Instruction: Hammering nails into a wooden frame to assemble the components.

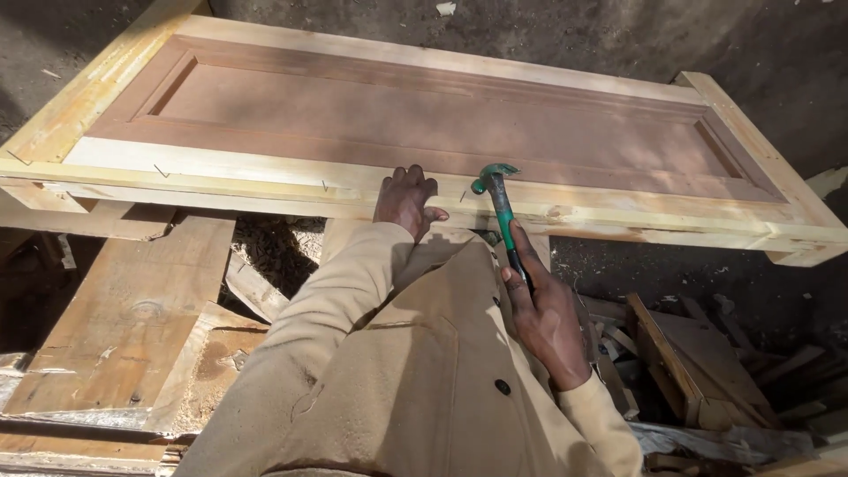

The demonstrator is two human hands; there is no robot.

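Closest to the camera, under my view, the beige jacket fills the lower middle of the picture, and both arms reach forward from it. My right hand is closed tight round the dark grip of a green claw hammer, whose head stands raised just above the near rail, not touching it as far as I can tell. My left hand lies on that rail with the fingers curled down and the thumb out to the side; whether it pinches a nail I cannot tell, since nothing shows between the fingertips.

Under the arms lie loose boards to the left and a heap of offcuts to the right.

Beyond the hands stretches the door frame, pale timber round a reddish brown panel, lying flat. Along the near rail to the left I see three thin nails standing slanted and proud of the wood. I judge the nailing only partly done: those nails are started, not driven home, and the right stretch of the rail shows none. Past the frame is bare dark earth.
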